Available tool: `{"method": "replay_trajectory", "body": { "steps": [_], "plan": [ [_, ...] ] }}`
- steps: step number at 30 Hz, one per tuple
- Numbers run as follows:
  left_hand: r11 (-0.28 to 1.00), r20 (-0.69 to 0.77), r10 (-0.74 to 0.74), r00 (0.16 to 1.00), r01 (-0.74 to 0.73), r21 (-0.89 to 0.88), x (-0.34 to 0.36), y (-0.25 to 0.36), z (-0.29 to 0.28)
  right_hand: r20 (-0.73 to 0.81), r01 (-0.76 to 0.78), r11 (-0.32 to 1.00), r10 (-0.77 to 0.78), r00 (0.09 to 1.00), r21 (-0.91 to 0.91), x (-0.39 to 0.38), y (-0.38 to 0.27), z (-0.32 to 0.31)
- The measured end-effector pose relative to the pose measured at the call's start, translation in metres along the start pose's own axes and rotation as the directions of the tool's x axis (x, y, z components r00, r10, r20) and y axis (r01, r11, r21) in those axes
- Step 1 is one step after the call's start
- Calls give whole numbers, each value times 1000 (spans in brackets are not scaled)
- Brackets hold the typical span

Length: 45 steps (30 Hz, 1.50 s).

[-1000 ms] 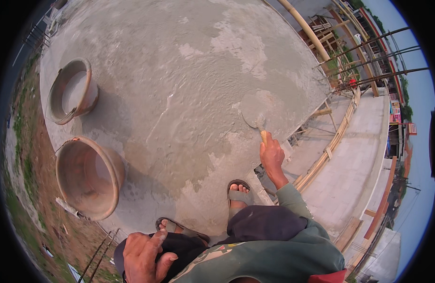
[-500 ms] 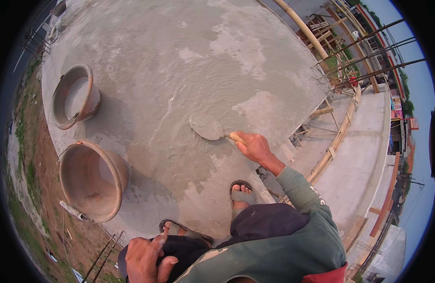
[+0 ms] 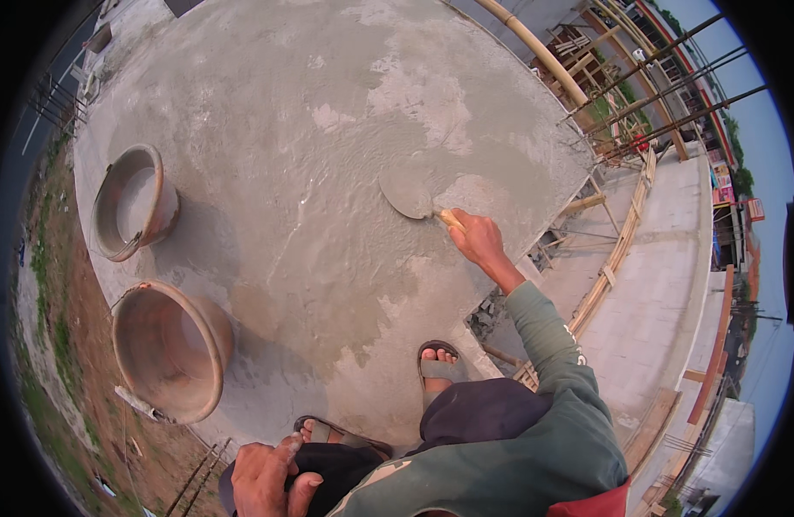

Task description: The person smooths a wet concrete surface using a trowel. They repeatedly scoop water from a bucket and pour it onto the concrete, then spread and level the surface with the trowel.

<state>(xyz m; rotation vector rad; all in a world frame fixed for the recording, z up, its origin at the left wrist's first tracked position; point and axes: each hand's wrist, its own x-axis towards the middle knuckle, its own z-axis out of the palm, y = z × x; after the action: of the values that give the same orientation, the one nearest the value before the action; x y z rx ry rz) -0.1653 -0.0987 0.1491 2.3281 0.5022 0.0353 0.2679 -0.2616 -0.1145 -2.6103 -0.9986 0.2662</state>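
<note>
My right hand (image 3: 474, 239) grips the wooden handle (image 3: 449, 218) of a round metal trowel (image 3: 405, 189), whose blade lies on wet grey mortar spread over a concrete slab (image 3: 293, 121). My left hand (image 3: 272, 478) rests on my dark-trousered leg at the bottom, fingers loosely bent and apart, holding nothing. Two buckets stand left of the trowel: a smaller one (image 3: 160, 211) with pale grey contents and a larger one (image 3: 214, 345) nearer me, with little visible inside. My sandalled feet are at the slab's near right part.
The slab's left edge drops to soil and weeds (image 3: 87, 379). Along its right edge are bamboo poles (image 3: 535, 47), protruding rebar (image 3: 681, 129), broken rubble (image 3: 483, 319) and bundled bamboo strips (image 3: 621, 241) beside a lower concrete surface (image 3: 655, 284). Buildings line the far right.
My right hand swept the trowel leftward, then moved it forward and slightly right, away from me. The view has shifted a little, with the buckets appearing lower. My left hand stays on my leg.
</note>
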Motion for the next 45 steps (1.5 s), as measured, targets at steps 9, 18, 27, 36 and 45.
{"method": "replay_trajectory", "body": {
  "steps": [9, 18, 27, 36, 45],
  "plan": [
    [999, -21, -37, 999, 37, -8, -3, 1, 0, -433, -505, 823, 368, 823, -261, -16, 47, -4],
    [1000, 16, -14, 1000, 14, -24, 3, -3, 0, -276, -126, 965, 59, 959, -231, -9, 22, 6],
    [999, -13, -16, 1000, 16, -34, 6, -2, 1, -51, 130, 972, -142, 988, -196, 25, -2, 26],
    [998, -20, -51, 999, 50, -46, 6, -4, 1, -13, 210, 956, -217, 976, -204, 57, -13, 33],
    [998, -46, -55, 997, 53, -38, 8, -3, -2, -199, -31, 949, -33, 979, -313, 153, -23, 29]
  ]
}}
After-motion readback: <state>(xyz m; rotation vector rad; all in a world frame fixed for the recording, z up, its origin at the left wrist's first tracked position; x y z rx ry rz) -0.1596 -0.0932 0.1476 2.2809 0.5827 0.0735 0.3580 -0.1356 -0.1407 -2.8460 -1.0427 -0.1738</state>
